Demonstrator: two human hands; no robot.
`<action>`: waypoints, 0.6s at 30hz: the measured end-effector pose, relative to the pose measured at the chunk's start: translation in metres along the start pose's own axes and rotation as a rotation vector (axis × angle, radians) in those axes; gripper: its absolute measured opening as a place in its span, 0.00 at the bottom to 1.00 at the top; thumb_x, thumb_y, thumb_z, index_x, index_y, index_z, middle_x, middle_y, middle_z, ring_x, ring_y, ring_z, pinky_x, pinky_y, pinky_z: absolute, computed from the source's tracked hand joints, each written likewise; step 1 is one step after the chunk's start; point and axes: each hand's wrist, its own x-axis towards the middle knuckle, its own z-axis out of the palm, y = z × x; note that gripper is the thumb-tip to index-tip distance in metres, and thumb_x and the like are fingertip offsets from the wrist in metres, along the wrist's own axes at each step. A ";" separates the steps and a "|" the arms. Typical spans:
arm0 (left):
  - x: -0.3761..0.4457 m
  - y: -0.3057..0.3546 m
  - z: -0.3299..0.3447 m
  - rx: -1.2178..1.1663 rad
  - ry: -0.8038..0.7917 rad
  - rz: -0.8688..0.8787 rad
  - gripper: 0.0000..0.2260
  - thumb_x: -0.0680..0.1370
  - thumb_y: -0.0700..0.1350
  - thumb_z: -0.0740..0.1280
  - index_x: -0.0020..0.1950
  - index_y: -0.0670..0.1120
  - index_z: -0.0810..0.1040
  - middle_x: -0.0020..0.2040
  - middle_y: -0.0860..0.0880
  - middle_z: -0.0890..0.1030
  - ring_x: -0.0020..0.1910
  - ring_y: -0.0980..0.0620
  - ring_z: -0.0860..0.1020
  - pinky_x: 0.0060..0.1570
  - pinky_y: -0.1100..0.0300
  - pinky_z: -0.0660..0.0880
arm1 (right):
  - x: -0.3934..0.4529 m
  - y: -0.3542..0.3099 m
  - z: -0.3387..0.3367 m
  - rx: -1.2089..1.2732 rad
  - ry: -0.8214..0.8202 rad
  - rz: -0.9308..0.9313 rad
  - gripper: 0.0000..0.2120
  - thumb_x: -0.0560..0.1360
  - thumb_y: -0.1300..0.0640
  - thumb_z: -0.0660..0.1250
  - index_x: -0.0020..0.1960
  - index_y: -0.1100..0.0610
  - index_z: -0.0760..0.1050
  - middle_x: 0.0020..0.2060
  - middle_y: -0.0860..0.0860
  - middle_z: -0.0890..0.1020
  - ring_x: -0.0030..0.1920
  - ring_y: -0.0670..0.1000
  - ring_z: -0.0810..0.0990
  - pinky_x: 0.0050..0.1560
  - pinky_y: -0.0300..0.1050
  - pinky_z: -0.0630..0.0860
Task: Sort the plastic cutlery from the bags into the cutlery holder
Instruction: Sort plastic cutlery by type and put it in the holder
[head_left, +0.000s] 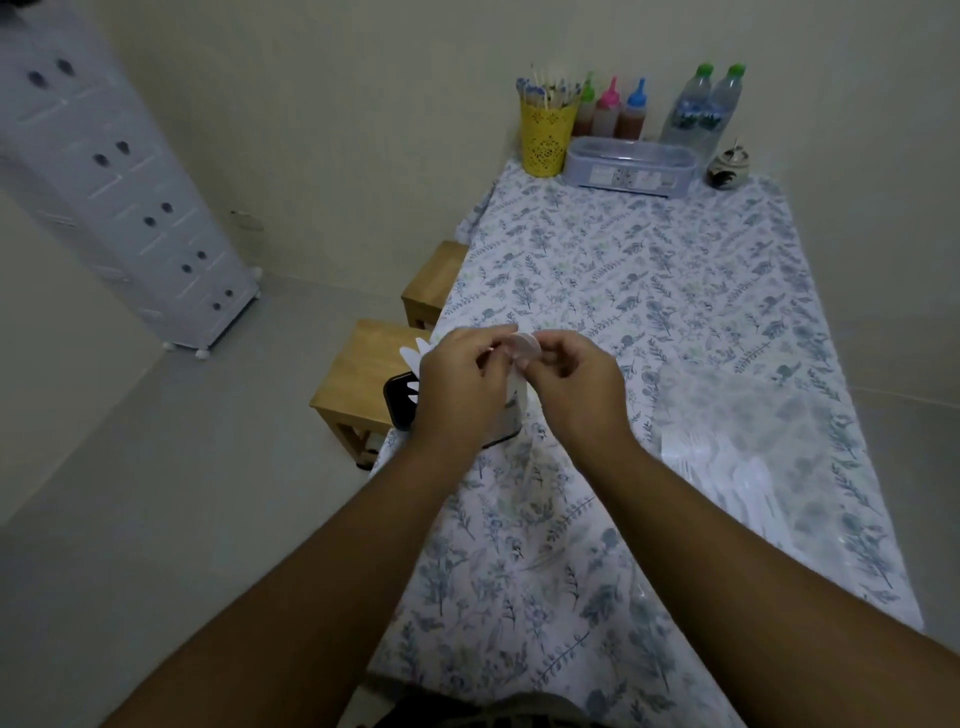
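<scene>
Head view puts a white plastic spoon (521, 347) at the centre of things, its round bowl showing between the fingertips of both hands, directly above the cutlery holder (506, 431). That holder sits at the left edge of the worktop (675, 291), largely hidden behind the hands; white fork tines (413, 358) already fan out of it on the left, beside a dark compartment edge (397, 405). Holding the spoon over the holder looks like lining it up for a drop into its own section, apart from the forks (a judgement, since the slot itself is hidden).

Left hand (460, 387) is curled, knuckles toward the camera, fingertips pinching the spoon from the left. Right hand (576, 384) mirrors it, thumb and forefinger nipping the bowl's right rim, remaining fingers folded under. Both forearms reach forward and converge, wrists near each other.

Off to the right lies a clear bag (748, 457) of white cutlery, flat on the floral cloth, well apart from the holder. At the far end stand a yellow cup (545, 140), sauce bottles (608, 111), a lidded box (628, 163) and water bottles (701, 109).
</scene>
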 end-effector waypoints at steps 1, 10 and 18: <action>0.012 0.005 -0.004 -0.030 0.000 -0.003 0.07 0.79 0.42 0.69 0.55 0.48 0.85 0.49 0.54 0.85 0.48 0.59 0.82 0.49 0.60 0.80 | 0.008 -0.009 0.002 0.001 0.004 -0.025 0.05 0.76 0.56 0.75 0.50 0.48 0.83 0.42 0.43 0.86 0.43 0.40 0.85 0.45 0.35 0.81; 0.044 -0.002 -0.014 -0.128 -0.029 -0.096 0.01 0.77 0.42 0.71 0.47 0.48 0.81 0.41 0.53 0.84 0.40 0.56 0.83 0.40 0.59 0.80 | 0.044 -0.019 0.019 -0.018 0.024 -0.026 0.08 0.72 0.55 0.79 0.48 0.52 0.81 0.36 0.47 0.85 0.37 0.42 0.83 0.46 0.45 0.83; 0.035 -0.026 -0.006 0.210 -0.226 -0.169 0.08 0.76 0.39 0.71 0.55 0.45 0.83 0.45 0.49 0.84 0.42 0.59 0.80 0.46 0.62 0.76 | 0.038 0.022 0.014 -0.318 -0.046 0.014 0.07 0.72 0.56 0.79 0.48 0.55 0.83 0.39 0.46 0.83 0.38 0.42 0.80 0.44 0.40 0.79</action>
